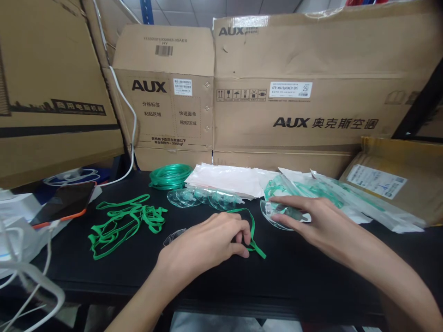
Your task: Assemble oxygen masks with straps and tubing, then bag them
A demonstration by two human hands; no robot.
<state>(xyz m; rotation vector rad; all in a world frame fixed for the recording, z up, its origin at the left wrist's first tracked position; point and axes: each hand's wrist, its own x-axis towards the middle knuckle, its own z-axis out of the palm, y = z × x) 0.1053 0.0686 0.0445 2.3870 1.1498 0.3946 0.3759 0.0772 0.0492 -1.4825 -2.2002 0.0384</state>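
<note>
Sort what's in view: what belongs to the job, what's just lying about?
Seemingly in the job:
- clear mask in the right hand
- green strap by the left hand
- row of similar masks
- heap of green straps

Likely just lying about:
- phone
- white cable
- large cardboard box

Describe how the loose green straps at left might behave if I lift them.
The loose green straps will probably hang floppy, since they look thin and bend into loops. They may come up tangled, as strands cross. They're likely light, being narrow with open gaps.
</note>
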